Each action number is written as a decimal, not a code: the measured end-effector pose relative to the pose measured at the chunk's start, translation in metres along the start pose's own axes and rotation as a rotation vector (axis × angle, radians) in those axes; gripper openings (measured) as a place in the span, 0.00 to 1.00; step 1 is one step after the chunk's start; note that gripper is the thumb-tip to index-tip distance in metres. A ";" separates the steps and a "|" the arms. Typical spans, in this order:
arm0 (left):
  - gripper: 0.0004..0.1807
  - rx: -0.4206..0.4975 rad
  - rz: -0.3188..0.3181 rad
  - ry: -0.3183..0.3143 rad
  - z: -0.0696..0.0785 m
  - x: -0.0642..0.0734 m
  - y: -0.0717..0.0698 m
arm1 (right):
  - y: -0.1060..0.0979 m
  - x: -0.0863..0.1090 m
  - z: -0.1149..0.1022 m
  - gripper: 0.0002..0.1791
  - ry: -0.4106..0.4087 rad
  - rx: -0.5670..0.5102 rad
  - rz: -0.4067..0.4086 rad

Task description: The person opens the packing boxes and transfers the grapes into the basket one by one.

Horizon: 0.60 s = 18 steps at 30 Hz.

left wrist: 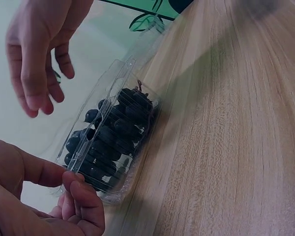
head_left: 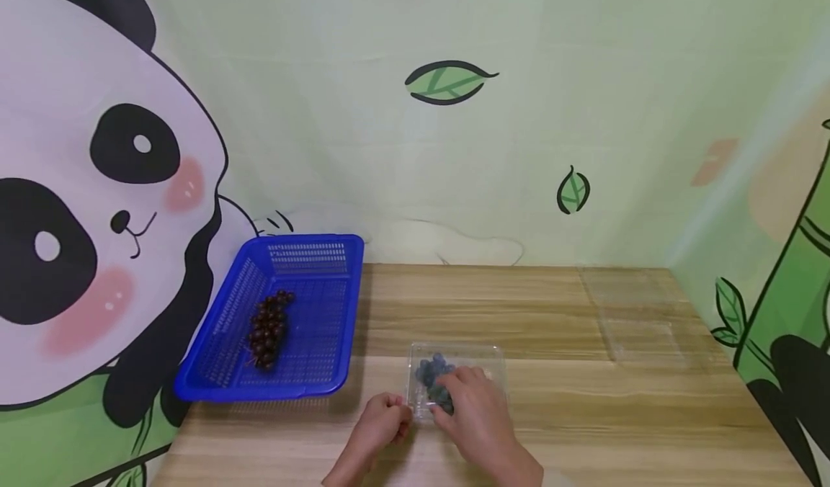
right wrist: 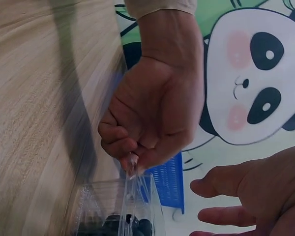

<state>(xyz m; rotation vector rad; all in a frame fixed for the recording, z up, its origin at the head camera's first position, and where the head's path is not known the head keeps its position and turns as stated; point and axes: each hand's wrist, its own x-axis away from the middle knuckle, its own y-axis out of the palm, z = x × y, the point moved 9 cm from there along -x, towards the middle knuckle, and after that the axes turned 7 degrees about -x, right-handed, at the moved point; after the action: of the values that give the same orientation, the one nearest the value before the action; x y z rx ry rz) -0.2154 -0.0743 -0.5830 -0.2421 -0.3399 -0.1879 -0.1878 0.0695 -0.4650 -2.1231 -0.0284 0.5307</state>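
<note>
My left hand (left wrist: 34, 196) pinches the near corner of the clear box (left wrist: 110, 142) of dark berries (left wrist: 115, 130) at the table's (head_left: 551, 400) front edge. My right hand (head_left: 476, 408), fingers loosely spread, hides part of the box. Beyond, left, grapes (head_left: 267, 330) lie in a blue basket (head_left: 327, 361).

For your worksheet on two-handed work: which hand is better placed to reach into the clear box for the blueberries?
Right hand: it hovers open above the blueberries, while the left hand pinches the clear box edge.
</note>
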 end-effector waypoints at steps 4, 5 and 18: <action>0.06 -0.003 0.002 0.000 0.000 -0.001 0.000 | 0.007 -0.002 -0.010 0.17 -0.064 0.020 -0.010; 0.06 -0.007 0.004 -0.002 0.000 -0.001 0.000 | 0.009 -0.002 -0.012 0.17 -0.081 0.027 -0.017; 0.06 -0.002 0.008 0.001 0.001 -0.001 0.002 | 0.034 -0.008 -0.019 0.19 -0.140 0.077 -0.078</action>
<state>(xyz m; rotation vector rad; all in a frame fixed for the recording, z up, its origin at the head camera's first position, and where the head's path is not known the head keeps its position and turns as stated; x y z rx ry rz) -0.2163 -0.0722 -0.5833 -0.2457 -0.3382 -0.1808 -0.1935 0.0334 -0.4801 -1.9979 -0.1667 0.6234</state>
